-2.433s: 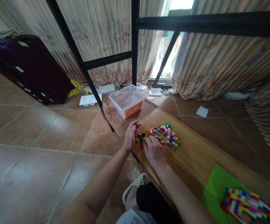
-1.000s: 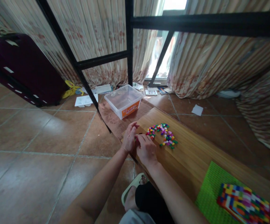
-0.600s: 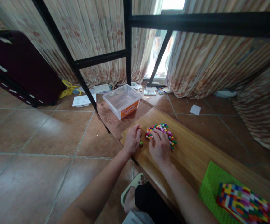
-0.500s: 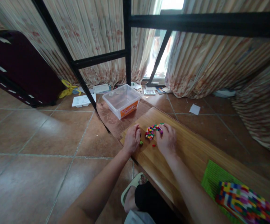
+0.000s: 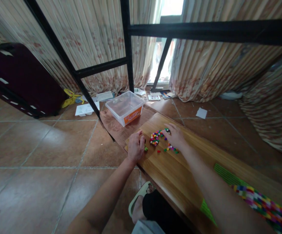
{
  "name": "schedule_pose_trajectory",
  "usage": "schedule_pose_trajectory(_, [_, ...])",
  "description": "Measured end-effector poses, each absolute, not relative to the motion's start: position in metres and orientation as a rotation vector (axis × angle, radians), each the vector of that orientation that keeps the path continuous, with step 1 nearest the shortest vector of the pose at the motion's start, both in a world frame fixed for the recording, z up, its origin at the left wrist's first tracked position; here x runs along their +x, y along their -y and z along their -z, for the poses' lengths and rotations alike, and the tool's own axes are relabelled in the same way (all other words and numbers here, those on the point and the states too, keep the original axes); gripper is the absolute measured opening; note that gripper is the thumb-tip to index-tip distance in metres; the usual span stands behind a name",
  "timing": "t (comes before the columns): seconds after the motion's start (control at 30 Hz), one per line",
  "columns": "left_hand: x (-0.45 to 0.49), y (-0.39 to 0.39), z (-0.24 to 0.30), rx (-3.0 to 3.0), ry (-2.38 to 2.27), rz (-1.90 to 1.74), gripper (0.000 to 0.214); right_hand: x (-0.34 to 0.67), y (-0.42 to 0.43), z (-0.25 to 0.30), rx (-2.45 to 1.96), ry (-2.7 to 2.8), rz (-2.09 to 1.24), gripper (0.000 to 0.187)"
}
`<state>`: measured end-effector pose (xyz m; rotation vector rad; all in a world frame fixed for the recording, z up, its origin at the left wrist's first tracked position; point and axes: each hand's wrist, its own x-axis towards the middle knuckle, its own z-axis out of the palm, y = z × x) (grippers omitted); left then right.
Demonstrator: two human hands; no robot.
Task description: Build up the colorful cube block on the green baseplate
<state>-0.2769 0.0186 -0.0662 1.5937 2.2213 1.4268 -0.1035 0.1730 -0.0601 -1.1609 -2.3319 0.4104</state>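
Note:
A heap of small coloured cubes (image 5: 155, 138) lies on a wooden board (image 5: 179, 169). My right hand (image 5: 175, 136) rests on the far right side of the heap, fingers spread flat over the cubes. My left hand (image 5: 136, 148) sits at the board's left edge with curled fingers, beside a green cube (image 5: 146, 149); what it holds, if anything, is hidden. A few loose cubes (image 5: 171, 149) lie below my right hand.
A clear plastic tub (image 5: 125, 107) with an orange label stands beyond the board. A green baseplate with a multicoloured brick panel (image 5: 260, 203) lies at the lower right. Black metal frame bars (image 5: 128, 48), a dark suitcase (image 5: 21, 81), papers and curtains surround the tiled floor.
My right hand left my left hand and reached right, over the heap to its far side. The heap looks more spread out. My left hand stayed at the board's edge.

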Motion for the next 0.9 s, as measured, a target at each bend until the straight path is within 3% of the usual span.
schedule_pose_trajectory(0.17, [-0.278, -0.02, 0.069, 1.704, -2.298, -1.354, 0.032, -0.102, -0.154, 0.067, -1.048, 2.47, -0.39, 0.032])
schedule_pose_trajectory(0.47, [-0.237, -0.021, 0.038, 1.969, -2.253, -1.13, 0.038, -0.038, -0.107, 0.079, -1.057, 2.398, -0.295, 0.034])
schedule_pose_trajectory(0.73, [-0.189, -0.076, 0.048, 1.678, -2.47, -0.922, 0.057, -0.019, -0.081, 0.062, -1.155, 2.087, -0.292, 0.043])
schedule_pose_trajectory(0.9, [-0.19, -0.089, 0.061, 1.613, -2.482, -0.961, 0.052, -0.011, -0.07, 0.059, -1.197, 1.985, -0.347, 0.043])
